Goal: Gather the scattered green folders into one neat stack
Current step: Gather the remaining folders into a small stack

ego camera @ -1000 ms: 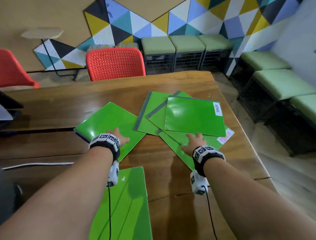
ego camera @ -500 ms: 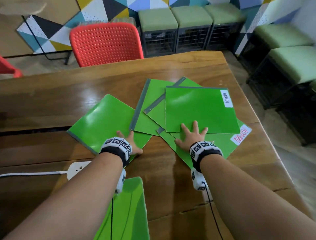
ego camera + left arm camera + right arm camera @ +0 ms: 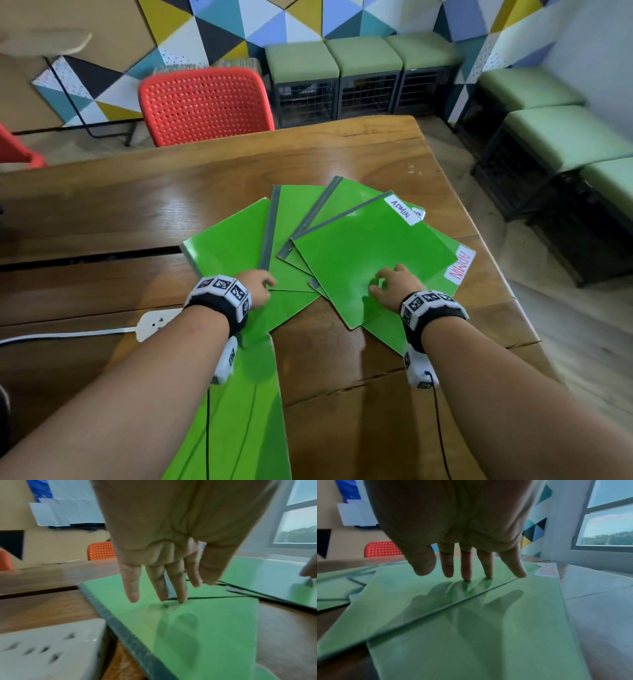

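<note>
Several glossy green folders lie fanned and overlapping on the wooden table. The top folder carries a white ADMIN label; my right hand presses straight fingertips on it near its lower edge. Under it lies another folder with a red ADMIN label. My left hand rests straight fingers on the leftmost folder, which has a grey spine. A separate green folder lies near the front edge, partly under my left forearm.
A white power strip with its cable lies left of my left wrist. A red chair stands behind the table. Green cushioned stools line the wall and the right side. The table's right edge is close to the folders.
The top ADMIN folder has turned counter-clockwise under my right hand and slid toward me. The leftmost folder has moved right, closer against the pile. My head view has shifted.
</note>
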A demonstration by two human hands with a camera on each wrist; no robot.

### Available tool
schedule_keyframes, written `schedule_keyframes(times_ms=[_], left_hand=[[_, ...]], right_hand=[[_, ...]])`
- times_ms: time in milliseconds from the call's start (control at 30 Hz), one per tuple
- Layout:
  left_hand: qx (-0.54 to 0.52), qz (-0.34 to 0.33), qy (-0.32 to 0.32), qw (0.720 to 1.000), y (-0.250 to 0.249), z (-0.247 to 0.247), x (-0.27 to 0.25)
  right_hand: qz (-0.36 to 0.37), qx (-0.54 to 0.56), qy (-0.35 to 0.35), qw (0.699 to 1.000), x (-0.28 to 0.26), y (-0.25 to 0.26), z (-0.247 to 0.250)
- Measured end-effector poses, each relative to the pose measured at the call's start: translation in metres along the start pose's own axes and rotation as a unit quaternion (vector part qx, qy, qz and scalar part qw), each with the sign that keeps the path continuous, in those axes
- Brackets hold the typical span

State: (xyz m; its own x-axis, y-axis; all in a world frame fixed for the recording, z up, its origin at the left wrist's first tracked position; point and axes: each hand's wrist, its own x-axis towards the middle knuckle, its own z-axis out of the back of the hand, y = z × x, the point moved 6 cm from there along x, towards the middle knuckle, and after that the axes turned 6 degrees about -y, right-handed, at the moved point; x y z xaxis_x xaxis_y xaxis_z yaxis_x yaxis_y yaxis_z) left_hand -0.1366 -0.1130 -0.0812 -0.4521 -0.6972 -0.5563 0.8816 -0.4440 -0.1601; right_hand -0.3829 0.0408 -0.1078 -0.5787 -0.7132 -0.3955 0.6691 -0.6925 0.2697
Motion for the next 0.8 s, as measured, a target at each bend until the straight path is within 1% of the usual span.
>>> schedule_keyframes(times_ms=[33,100,133,167,200,233,300,333,367,400,433,467,500,533,600,700,767,800], left_hand=[[-0.016,0.035,-0.037,0.999,0.013,0.008,0.002],[-0.036,0.130,-0.101,0.986,0.039,0.019,-0.001],[-0.046,0.184,-0.093,0.977,0.055,0.017,-0.003],[-0.088,0.220,-0.103,0.966,0.069,0.010,0.000],[-0.108,0.226,-0.086,0.964,0.080,-0.002,0.009],[-0.139,0.233,-0.083,0.959,0.088,-0.008,0.010],[-0.185,0.240,-0.111,0.947,0.094,-0.010,0.019],[-0.198,0.250,-0.130,0.939,0.093,-0.007,0.021],[-0.212,0.246,-0.149,0.934,0.090,-0.001,0.021],[-0.222,0.260,-0.155,0.927,0.085,0.006,0.019],[-0.233,0.268,-0.171,0.919,0.088,0.010,0.025],[-0.247,0.283,-0.173,0.910,0.090,0.014,0.027],[-0.265,0.287,-0.184,0.902,0.091,0.021,0.029],[-0.281,0.302,-0.188,0.891,0.094,0.027,0.030],[-0.304,0.310,-0.226,0.872,0.100,0.043,0.032],[-0.324,0.291,-0.326,0.839,0.109,0.072,0.024],[-0.351,0.274,-0.389,0.806,0.121,0.088,0.019],[-0.361,0.277,-0.417,0.787,0.128,0.095,0.014]], right_hand=[[-0.023,0.003,-0.014,1.000,0.003,-0.001,0.002],[-0.046,-0.017,-0.010,0.999,0.006,0.004,-0.003],[-0.046,-0.026,0.004,0.999,0.005,0.010,-0.009],[-0.038,-0.031,0.021,0.999,0.007,0.015,-0.018],[-0.029,-0.037,0.034,0.998,0.007,0.022,-0.024],[-0.015,-0.040,0.041,0.998,0.010,0.028,-0.030],[0.035,-0.048,0.041,0.997,0.019,0.040,-0.033],[0.072,-0.058,0.045,0.995,0.023,0.046,-0.032],[0.110,-0.067,0.051,0.990,0.027,0.052,-0.031],[0.138,-0.075,0.053,0.986,0.030,0.058,-0.029],[0.146,-0.075,0.045,0.985,0.034,0.061,-0.026],[0.130,-0.066,0.022,0.989,0.036,0.063,-0.022],[0.091,-0.049,-0.008,0.995,0.038,0.062,-0.018],[0.038,-0.028,-0.034,0.998,0.039,0.060,-0.015],[-0.051,-0.012,-0.057,0.997,0.035,0.056,-0.015],[-0.115,-0.009,-0.075,0.990,0.030,0.053,-0.020],[-0.157,0.004,-0.077,0.985,0.030,0.048,-0.019],[-0.182,0.017,-0.072,0.981,0.031,0.045,-0.018]])
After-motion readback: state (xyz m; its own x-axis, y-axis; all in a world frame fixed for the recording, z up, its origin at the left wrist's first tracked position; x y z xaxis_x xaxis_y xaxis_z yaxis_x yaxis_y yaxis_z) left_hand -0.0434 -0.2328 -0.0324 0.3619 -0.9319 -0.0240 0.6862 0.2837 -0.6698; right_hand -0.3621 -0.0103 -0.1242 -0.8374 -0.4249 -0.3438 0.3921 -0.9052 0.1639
